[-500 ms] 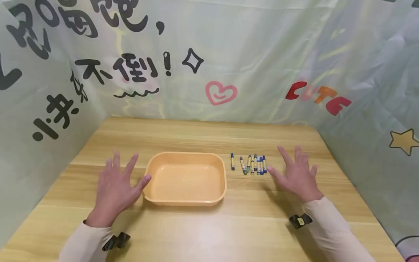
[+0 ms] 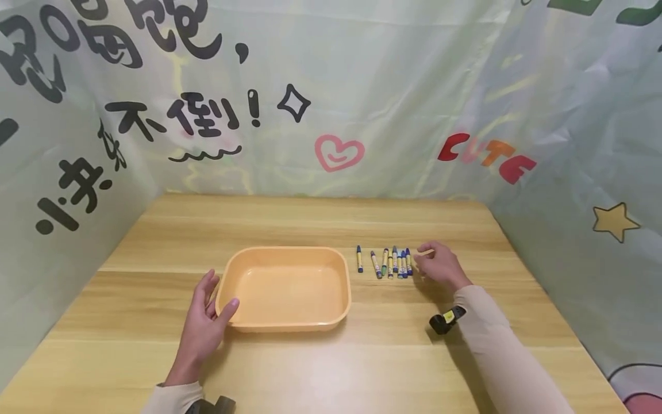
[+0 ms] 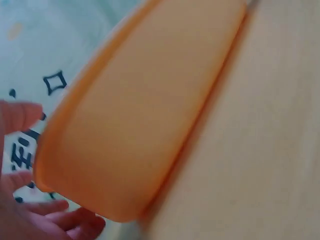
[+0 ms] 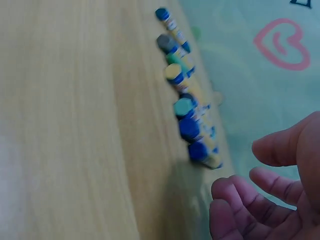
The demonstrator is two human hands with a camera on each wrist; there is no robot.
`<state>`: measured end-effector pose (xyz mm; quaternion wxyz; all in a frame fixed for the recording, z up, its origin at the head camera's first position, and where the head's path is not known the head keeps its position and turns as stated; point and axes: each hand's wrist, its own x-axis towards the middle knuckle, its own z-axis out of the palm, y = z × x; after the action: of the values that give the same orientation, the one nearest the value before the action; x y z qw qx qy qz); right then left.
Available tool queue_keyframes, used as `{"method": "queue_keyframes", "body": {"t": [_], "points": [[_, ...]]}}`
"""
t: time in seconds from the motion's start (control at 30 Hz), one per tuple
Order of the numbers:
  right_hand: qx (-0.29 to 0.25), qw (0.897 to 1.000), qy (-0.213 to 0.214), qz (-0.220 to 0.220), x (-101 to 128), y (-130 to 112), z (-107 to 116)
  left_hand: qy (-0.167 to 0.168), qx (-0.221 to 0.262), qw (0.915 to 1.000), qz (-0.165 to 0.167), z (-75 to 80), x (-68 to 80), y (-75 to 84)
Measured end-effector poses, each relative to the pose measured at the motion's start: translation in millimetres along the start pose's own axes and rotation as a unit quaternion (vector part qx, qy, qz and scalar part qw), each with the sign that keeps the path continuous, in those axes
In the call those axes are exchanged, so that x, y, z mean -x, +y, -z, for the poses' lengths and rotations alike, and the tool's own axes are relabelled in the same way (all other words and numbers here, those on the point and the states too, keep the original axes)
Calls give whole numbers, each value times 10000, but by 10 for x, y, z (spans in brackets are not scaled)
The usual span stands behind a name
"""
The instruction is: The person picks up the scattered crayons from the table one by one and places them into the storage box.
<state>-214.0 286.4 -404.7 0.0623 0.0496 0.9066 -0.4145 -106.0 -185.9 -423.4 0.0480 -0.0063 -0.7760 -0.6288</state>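
Observation:
In the head view a shallow orange plastic tray [image 2: 284,329] stands on the wooden table. My left hand [image 2: 199,333] is at its left end, thumb above the front left corner and the other fingers along the outer side. The left wrist view shows the thumb [image 3: 22,117] apart from the rim and the fingertips [image 3: 92,225] right by the tray's end wall. Right of the tray lie several crayons [image 2: 390,264] in yellow and blue wrappers. My right hand [image 2: 442,267], fingers loosely bent and holding nothing, is just right of the rightmost crayon [image 4: 205,155].
A printed cloth [image 2: 403,86] with lettering, a heart and a star hangs behind the table [image 2: 320,368] and along both sides. One crayon [image 2: 359,259] lies apart from the row, nearer the tray. Each wrist carries a small black camera [image 2: 447,319].
My left hand has moved in to the tray's left end. The right hand's spread fingers have drawn together and bent beside the crayons. The head view has shifted slightly.

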Motion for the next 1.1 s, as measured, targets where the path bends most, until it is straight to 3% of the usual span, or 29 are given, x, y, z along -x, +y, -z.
{"method": "queue_keyframes", "body": {"t": [0.07,0.17,0.27,0.5,0.7,0.9,1.1], "points": [[38,10000,-51,-75,-61,-2,-49,-80,226,9996,-123,-17,-15,-65],[296,9994,-55,-178,-117,-6,-94,-249,191,9993,-200,-37,-22,-128],[512,9984,-144,-214,-138,-16,-108,-376,-227,9989,-163,-54,-7,-157],[1378,9903,-164,-12,-185,-4,-120,-465,-1276,9904,275,-49,46,-116],[1838,9824,-334,91,-219,-145,-111,-487,-1457,9874,389,-32,39,-63],[1860,9814,-480,36,-242,-202,-99,-490,-1323,9892,384,-31,25,-94],[1456,9874,-617,18,-234,-160,-72,-488,-1402,9883,356,-23,30,-110]]}}
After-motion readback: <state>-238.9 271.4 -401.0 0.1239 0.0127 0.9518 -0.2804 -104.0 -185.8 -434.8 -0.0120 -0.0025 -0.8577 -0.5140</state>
